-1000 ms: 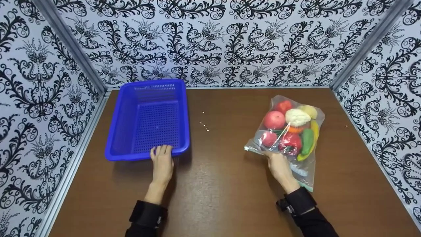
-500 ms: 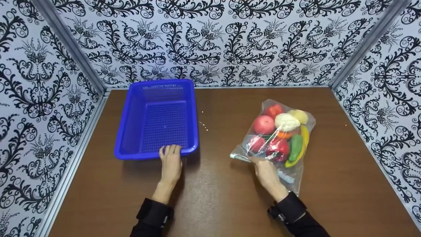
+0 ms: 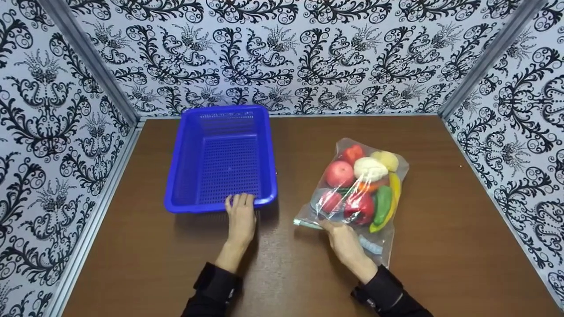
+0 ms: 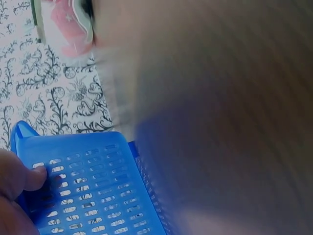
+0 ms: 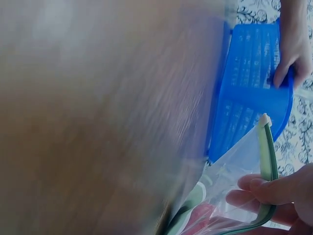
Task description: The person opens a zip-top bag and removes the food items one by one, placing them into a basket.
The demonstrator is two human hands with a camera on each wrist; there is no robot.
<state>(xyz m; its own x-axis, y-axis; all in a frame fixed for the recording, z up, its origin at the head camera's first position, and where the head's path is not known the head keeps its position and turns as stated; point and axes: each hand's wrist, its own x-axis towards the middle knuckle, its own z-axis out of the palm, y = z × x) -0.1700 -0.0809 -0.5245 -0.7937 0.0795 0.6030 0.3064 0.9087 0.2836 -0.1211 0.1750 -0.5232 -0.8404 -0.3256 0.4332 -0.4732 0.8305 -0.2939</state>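
Observation:
A blue plastic basket (image 3: pixel 231 169) with a perforated floor and walls stands on the left half of the table. My left hand (image 3: pixel 241 222) grips its near rim, fingers over the top and thumb (image 4: pixel 35 178) against the outer wall. On the right lies a clear zip bag (image 3: pixel 324 215) holding toy-like fruit and vegetables, among them a white cauliflower (image 3: pixel 370 169), a green cucumber-shaped piece (image 3: pixel 382 206) and a yellow banana (image 3: pixel 392 207). My right hand (image 3: pixel 346 244) pinches the bag by its green zip edge (image 5: pixel 268 156), between thumb and fingers.
The brown wooden table (image 3: pixel 282 281) is enclosed by patterned black-and-white walls (image 3: pixel 282 57) at the back and both sides. Grey metal posts (image 3: pixel 489 61) stand in the corners. A gap of bare tabletop separates basket and bag.
The basket has slid right with my left hand on its rim. The bag has moved left and nearer to me, held by my right hand, so the gap between them has narrowed.

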